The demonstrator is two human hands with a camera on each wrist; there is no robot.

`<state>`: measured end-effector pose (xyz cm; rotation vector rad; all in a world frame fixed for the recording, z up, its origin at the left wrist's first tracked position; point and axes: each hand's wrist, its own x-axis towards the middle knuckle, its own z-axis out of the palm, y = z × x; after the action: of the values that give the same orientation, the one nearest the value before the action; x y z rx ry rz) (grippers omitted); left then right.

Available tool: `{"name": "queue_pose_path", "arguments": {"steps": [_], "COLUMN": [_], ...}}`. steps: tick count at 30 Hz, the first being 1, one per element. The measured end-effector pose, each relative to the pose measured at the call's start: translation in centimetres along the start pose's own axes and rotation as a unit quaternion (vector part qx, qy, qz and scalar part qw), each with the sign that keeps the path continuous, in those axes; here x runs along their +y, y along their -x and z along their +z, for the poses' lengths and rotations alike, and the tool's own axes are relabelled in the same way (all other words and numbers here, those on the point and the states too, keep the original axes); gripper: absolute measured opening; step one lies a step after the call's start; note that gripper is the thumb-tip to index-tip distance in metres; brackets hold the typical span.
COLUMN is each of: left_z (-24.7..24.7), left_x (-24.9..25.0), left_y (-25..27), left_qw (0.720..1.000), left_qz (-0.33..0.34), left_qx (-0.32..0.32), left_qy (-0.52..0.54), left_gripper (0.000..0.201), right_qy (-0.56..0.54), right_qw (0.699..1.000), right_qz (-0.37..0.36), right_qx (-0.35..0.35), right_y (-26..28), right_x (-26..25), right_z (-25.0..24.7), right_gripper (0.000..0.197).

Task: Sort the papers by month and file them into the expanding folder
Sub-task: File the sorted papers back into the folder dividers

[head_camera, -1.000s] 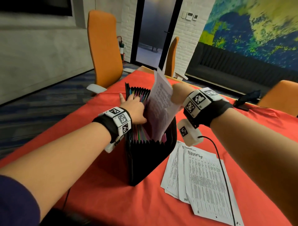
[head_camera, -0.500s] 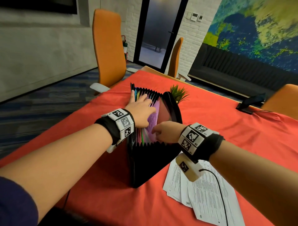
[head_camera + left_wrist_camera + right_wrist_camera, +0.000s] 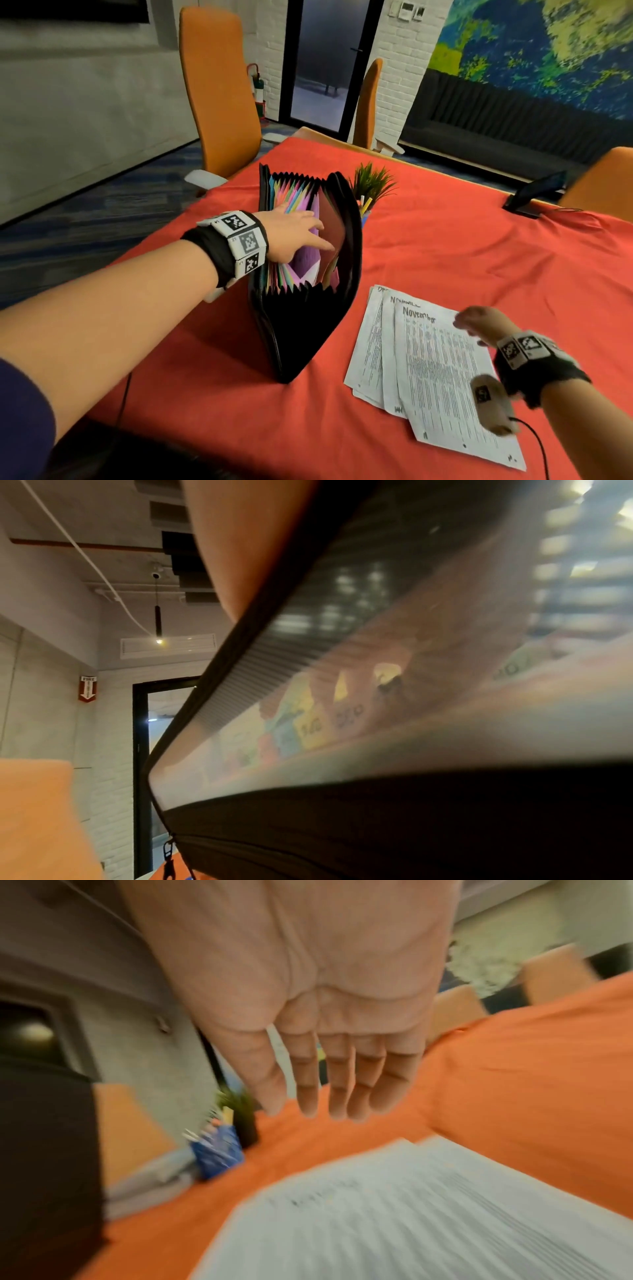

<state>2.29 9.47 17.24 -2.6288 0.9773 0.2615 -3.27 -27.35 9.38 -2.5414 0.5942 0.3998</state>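
Left hand: my left hand (image 3: 291, 236) is in the open top of the folder (image 3: 301, 329). The fingers (image 3: 317, 241) are straight and spread. They press on the colored dividers (image 3: 301, 200). This grip holds nothing.
Right hand: my right hand (image 3: 479, 325) is over the right edge of the papers (image 3: 435, 373). In the right wrist view the fingers (image 3: 339, 1085) are straight and close together, palm down, above the sheets. This grip is wide open and holds nothing. I cannot tell if it touches the top sheet.
Folder: it is black and stands up on the worktop (image 3: 462, 246), spread open like a fan. It is left of the papers.
Papers: a small fanned pile lies flat on the red cloth, just beside the folder. The top sheet says "November". The one under it starts with "N" too. The word on the bottom one is too small to read.
Behind the folder: a small green plant (image 3: 371, 183) and a blue cup (image 3: 217, 1153) with pens.
Around: orange chairs (image 3: 219, 92) stand at the worktop.
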Motion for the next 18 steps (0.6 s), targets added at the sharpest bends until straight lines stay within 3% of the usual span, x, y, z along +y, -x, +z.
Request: {"name": "queue_pose_path", "arguments": {"steps": [2,4,6,9,13,18], "left_z": [-0.2,-0.3,-0.4,-0.8,-1.3,-2.1], "left_x": [0.2,0.4,0.5,0.9,1.6,2.1], "left_y": [-0.1,-0.3,-0.4,-0.3,-0.6,-0.6], "left_qw": [1.000,1.000,1.000,1.000,1.000,0.998], "left_qz": [0.007,0.017,0.019,0.014,0.024,0.020], "left_qx": [0.016,0.018,0.005,0.002,-0.014,-0.059], "left_qy": [-0.001,-0.010,-0.016,-0.014,-0.012,-0.016], "left_gripper": [0.090,0.091,0.087,0.082,0.095,0.077], "right_qy": [0.078,0.066,0.040,0.020,0.007,-0.028], "right_qw": [0.994,0.986,0.975,0.966,0.968,0.968], "right_qz": [0.077,0.154,0.219,0.258,0.252,0.240], "right_qx": [-0.017,-0.012,-0.017,-0.019,-0.015,0.061], "right_y": [-0.8,-0.3,0.1,0.2,-2.5,-0.3], "right_x": [4.1,7.3,9.7,12.3,15.9,13.6], "right_z": [2.3,4.3,5.9,7.8,9.4,8.7], "right_gripper": [0.053,0.077,0.089,0.090,0.091,0.071]}}
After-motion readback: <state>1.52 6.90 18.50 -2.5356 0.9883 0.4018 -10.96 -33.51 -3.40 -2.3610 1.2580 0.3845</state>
